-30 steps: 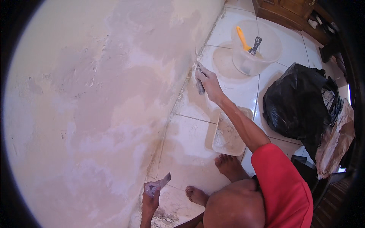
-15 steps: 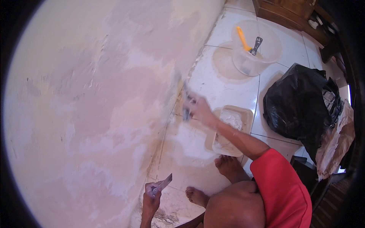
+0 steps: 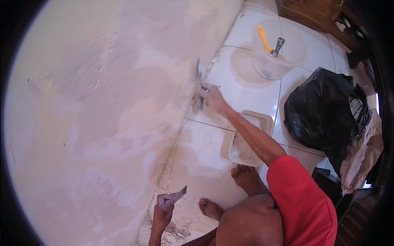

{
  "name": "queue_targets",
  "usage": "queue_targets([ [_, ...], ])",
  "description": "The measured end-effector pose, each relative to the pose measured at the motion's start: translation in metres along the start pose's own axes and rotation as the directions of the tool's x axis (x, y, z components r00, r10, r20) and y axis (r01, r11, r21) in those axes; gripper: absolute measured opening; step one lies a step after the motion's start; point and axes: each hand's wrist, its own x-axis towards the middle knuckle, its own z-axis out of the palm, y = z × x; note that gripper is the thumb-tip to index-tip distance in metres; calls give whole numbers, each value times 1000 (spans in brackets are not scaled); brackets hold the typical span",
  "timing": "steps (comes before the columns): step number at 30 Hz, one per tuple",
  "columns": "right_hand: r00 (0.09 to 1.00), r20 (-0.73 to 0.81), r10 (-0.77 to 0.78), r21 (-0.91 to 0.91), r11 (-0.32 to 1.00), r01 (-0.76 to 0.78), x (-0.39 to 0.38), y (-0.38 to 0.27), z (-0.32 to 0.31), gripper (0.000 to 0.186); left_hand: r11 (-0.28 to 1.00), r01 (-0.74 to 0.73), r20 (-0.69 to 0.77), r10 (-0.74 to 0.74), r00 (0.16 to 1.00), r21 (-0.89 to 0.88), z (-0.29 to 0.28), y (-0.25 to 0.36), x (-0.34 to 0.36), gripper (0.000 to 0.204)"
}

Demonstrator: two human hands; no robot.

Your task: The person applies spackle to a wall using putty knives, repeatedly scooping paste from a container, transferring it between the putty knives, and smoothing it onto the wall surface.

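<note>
Bucket: from where I stand, a round, translucent plastic bucket [image 3: 262, 69] on the white floor tiles [image 3: 205, 149] has an orange-yellow handle [image 3: 263, 37] and a speckled black handle [image 3: 278, 46] leaning up inside it; their lower ends are hard to make out.
Tray: a shallow, rectangular cream plastic tray [image 3: 269, 123] holds whitish paste [image 3: 244, 148]; its long side runs away from the person, the right forearm crossing above.
Bag: a bulky black plastic bag [image 3: 314, 110] shows something greyish at its mouth, with crumpled brown paper [image 3: 363, 153] beside it.
Right hand: the right hand [image 3: 214, 99], slightly blurred, curls round a flat metal putty knife [image 3: 199, 69] at the foot of the pale, patchy plaster wall [image 3: 102, 123].
Right knife's line: blade away from the person, handle back, its long axis roughly along the wall's base; I can't tell whether the blade touches.
Left hand: the left hand [image 3: 163, 211] has its fingers folded round a grey, straight-edged scraper [image 3: 177, 194], low beside the wall.
Scraper's line: slanting, blade pointing forward and to the person's right.
</note>
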Motion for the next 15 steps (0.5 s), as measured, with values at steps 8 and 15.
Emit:
queue_targets([
  [8, 998, 69, 7, 54, 998, -10, -76, 0, 14, 53, 997, 69, 33, -70, 997, 42, 0, 7, 6, 19],
  [15, 995, -86, -53, 24, 998, 55, 18, -26, -33, 46, 996, -88, -13, 88, 996, 1, 4, -8, 4, 17],
])
